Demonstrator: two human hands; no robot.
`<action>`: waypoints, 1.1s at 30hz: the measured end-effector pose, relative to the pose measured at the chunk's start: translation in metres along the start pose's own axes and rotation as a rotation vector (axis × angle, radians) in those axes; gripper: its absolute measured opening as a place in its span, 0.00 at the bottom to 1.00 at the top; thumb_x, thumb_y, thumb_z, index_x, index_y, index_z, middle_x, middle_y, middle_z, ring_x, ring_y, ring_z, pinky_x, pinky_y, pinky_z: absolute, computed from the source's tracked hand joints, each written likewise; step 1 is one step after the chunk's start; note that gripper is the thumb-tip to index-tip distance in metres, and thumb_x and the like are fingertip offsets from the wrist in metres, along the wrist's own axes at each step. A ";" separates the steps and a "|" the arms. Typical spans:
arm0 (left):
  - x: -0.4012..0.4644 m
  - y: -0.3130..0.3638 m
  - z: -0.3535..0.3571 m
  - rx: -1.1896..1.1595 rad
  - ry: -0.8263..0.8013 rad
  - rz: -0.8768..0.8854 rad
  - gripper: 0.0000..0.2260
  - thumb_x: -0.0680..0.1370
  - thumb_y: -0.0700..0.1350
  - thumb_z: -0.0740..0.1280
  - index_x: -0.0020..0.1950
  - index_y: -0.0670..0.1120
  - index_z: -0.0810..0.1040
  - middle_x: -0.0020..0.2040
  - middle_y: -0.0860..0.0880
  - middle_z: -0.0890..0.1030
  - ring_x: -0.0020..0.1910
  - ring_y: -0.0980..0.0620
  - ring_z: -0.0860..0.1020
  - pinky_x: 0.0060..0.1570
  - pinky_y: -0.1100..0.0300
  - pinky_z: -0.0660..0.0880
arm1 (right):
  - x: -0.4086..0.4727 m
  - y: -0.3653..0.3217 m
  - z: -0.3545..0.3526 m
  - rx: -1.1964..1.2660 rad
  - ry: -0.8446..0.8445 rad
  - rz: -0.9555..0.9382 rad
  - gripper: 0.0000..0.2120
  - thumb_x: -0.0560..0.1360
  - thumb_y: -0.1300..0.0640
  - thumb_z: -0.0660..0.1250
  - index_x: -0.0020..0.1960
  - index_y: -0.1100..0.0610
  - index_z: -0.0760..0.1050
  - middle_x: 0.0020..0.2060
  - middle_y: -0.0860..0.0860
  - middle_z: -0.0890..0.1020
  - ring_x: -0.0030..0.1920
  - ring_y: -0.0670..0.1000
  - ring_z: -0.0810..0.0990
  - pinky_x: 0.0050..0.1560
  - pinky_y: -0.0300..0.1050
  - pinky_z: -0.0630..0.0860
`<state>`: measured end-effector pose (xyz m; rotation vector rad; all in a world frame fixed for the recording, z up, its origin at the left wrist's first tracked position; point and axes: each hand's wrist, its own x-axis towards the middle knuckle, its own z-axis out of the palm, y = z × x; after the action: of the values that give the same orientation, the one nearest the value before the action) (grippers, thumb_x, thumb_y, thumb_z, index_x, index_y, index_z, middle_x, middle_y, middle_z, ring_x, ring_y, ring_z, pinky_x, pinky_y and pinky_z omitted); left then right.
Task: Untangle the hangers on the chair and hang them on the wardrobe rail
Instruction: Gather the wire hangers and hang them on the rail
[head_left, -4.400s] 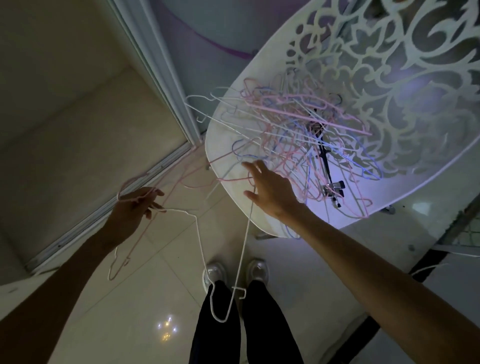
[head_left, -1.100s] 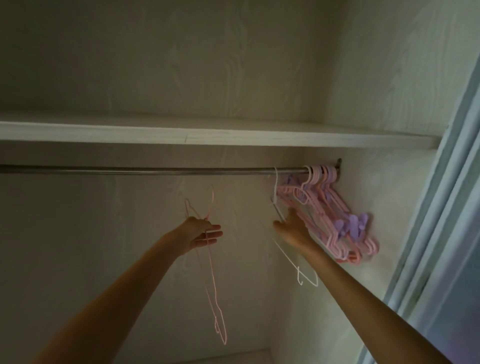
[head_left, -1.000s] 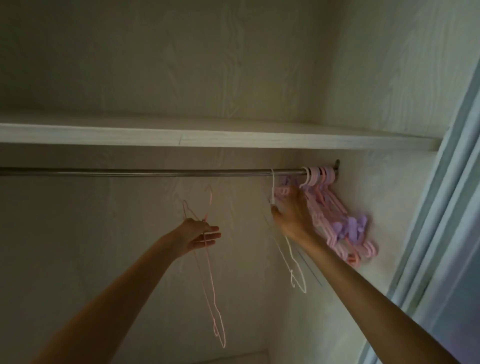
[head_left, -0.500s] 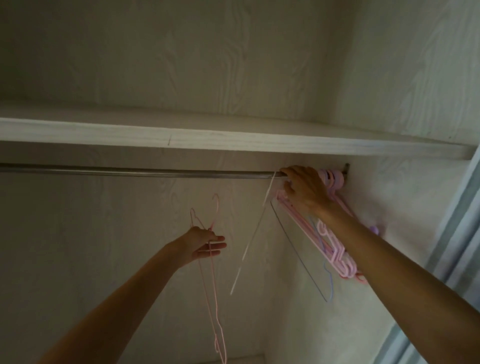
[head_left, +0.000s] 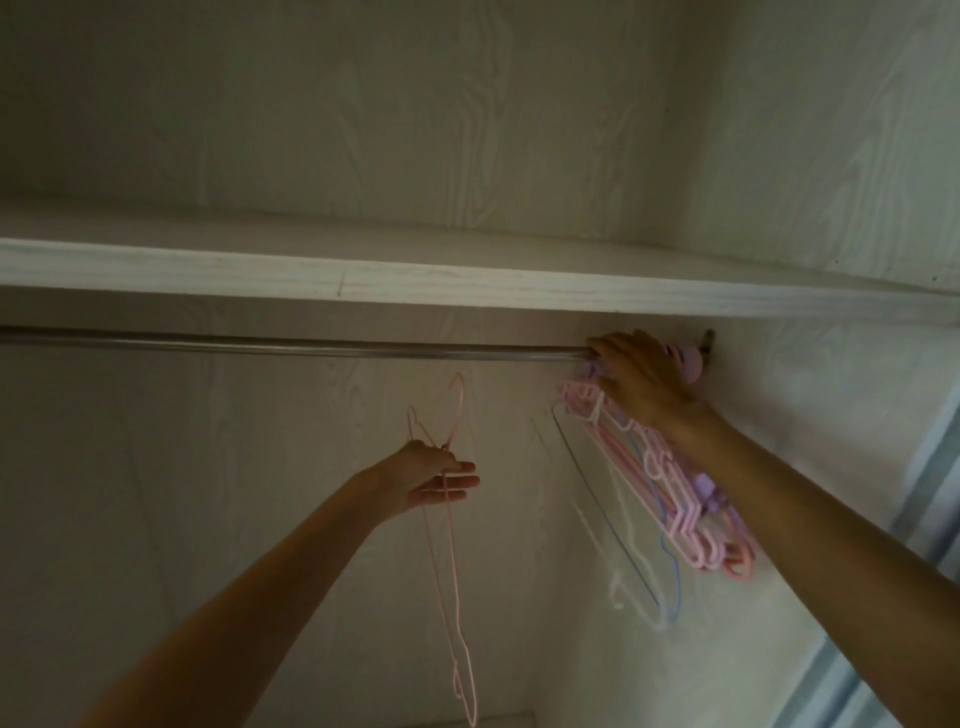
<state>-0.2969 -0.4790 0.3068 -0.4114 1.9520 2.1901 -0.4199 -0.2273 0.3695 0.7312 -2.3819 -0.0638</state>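
Note:
A metal wardrobe rail (head_left: 311, 347) runs across under the shelf. My left hand (head_left: 434, 475) is below it, shut on a thin pink wire hanger (head_left: 453, 571) that dangles down, its hook up. My right hand (head_left: 636, 376) rests at the rail's right end on the hooks of a bunch of pink hangers (head_left: 685, 499). A white wire hanger (head_left: 631, 566) hangs blurred at the left of that bunch. Whether the fingers still grip its hook is hidden. The chair is out of view.
A white wood-grain shelf (head_left: 467, 280) sits just above the rail. The wardrobe's right wall (head_left: 831, 405) is close behind the hung hangers. A sliding door frame (head_left: 924, 519) stands at the far right.
The white hanger has swung from slanting left of the bunch to hanging against it. My right hand has stayed at the rail's right end; my left hand has hardly moved.

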 end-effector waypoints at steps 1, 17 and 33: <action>-0.001 0.001 0.000 0.007 -0.004 -0.001 0.14 0.80 0.33 0.58 0.65 0.32 0.67 0.58 0.39 0.78 0.52 0.45 0.79 0.52 0.54 0.75 | -0.002 0.005 0.000 -0.041 -0.043 0.033 0.22 0.74 0.59 0.66 0.67 0.61 0.70 0.61 0.59 0.76 0.62 0.60 0.74 0.66 0.53 0.62; -0.006 0.013 0.058 0.228 -0.139 0.078 0.18 0.80 0.37 0.61 0.70 0.36 0.66 0.64 0.43 0.76 0.56 0.47 0.78 0.51 0.58 0.76 | -0.038 -0.116 -0.017 0.487 -0.304 0.237 0.27 0.79 0.38 0.51 0.50 0.57 0.79 0.45 0.53 0.83 0.41 0.49 0.78 0.42 0.41 0.70; -0.003 0.052 0.012 1.624 0.568 0.855 0.30 0.79 0.49 0.60 0.77 0.47 0.50 0.78 0.49 0.52 0.76 0.49 0.52 0.74 0.52 0.51 | 0.005 -0.058 0.004 0.634 -0.192 0.497 0.18 0.81 0.50 0.54 0.49 0.61 0.77 0.34 0.53 0.80 0.41 0.57 0.84 0.49 0.52 0.79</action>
<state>-0.3111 -0.4738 0.3582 0.1691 3.7042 -0.1292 -0.3974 -0.2798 0.3565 0.3839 -2.7158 0.8949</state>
